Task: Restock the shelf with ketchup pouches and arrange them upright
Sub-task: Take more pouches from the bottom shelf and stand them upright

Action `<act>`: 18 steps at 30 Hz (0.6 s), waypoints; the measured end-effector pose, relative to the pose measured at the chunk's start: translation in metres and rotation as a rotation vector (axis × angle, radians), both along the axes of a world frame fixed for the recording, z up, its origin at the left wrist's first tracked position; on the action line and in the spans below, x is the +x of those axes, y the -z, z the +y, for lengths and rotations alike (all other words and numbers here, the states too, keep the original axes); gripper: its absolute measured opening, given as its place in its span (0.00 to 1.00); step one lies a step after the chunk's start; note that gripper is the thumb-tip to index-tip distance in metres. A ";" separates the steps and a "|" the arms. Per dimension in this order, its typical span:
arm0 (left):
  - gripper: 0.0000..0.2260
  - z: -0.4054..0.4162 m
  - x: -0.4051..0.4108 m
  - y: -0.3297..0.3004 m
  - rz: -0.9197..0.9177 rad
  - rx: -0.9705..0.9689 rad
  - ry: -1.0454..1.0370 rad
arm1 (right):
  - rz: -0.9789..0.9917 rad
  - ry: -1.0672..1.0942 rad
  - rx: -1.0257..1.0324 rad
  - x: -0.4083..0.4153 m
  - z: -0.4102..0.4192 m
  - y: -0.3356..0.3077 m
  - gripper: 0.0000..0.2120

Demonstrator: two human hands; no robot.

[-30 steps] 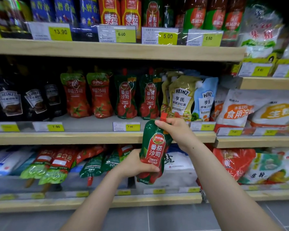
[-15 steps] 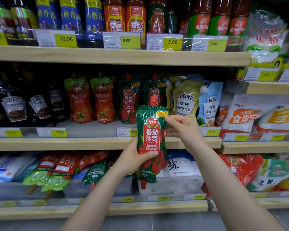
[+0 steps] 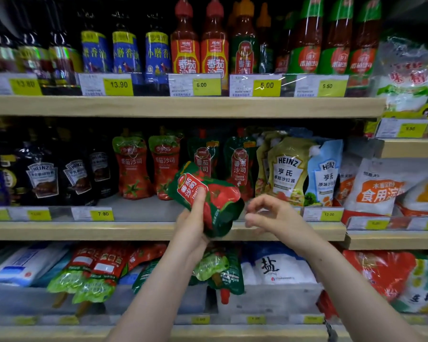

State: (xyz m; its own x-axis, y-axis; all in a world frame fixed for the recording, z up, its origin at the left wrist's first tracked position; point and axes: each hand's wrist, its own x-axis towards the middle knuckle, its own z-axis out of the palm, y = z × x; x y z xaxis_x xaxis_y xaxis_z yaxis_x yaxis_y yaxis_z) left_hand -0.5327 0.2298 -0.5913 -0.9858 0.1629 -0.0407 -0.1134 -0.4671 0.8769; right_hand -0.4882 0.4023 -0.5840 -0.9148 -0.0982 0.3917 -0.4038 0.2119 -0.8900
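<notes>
Grip: left hand (image 3: 192, 224) held a green and red ketchup pouch (image 3: 206, 197), thumb pressed on the red label and fingers curled behind it.
Pouch position: tilted hard, top leaning up and to the left, base down and to the right, raised in front of the middle shelf (image 3: 143, 230) edge and not resting on it.
Right hand: right hand (image 3: 269, 215) hovered just right of the pouch base, fingers loosely curled and apart, holding nothing and not touching the pouch.
Behind the grip: two matching dark green ketchup pouches (image 3: 240, 164) stood upright on the middle shelf, the held pouch partly covering the left one.
Left of the grip: two red pouches (image 3: 148, 166) with green tops stood upright; further left were dark sauce pouches (image 3: 59, 174).
Right of the grip: a yellow salad dressing pouch (image 3: 286, 174) and a pale blue pouch (image 3: 325, 176) stood side by side.
Below the grip: more ketchup pouches (image 3: 97, 270) lay flat and jumbled on the lower shelf, beside a white salt bag (image 3: 274, 267).
Above the grip: sauce bottles (image 3: 198, 43) lined the top shelf behind yellow price tags (image 3: 266, 85).
</notes>
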 end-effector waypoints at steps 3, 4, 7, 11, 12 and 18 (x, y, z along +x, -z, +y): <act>0.29 0.001 0.001 -0.011 -0.095 0.090 0.033 | 0.096 0.054 0.154 -0.002 -0.018 0.000 0.06; 0.28 0.002 0.004 -0.013 -0.118 0.119 0.071 | 0.134 0.088 0.183 -0.003 -0.024 0.001 0.07; 0.27 0.010 0.013 -0.014 -0.173 0.213 0.167 | 0.198 0.165 0.178 -0.003 -0.035 0.003 0.09; 0.27 0.013 0.013 -0.011 -0.186 0.241 0.138 | 0.153 0.203 0.222 -0.002 -0.040 0.009 0.12; 0.27 0.013 0.012 -0.010 -0.191 0.245 0.128 | 0.141 0.189 0.226 -0.001 -0.041 0.010 0.13; 0.23 0.016 0.009 -0.010 -0.188 0.274 0.150 | 0.210 0.149 0.181 0.002 -0.038 0.009 0.11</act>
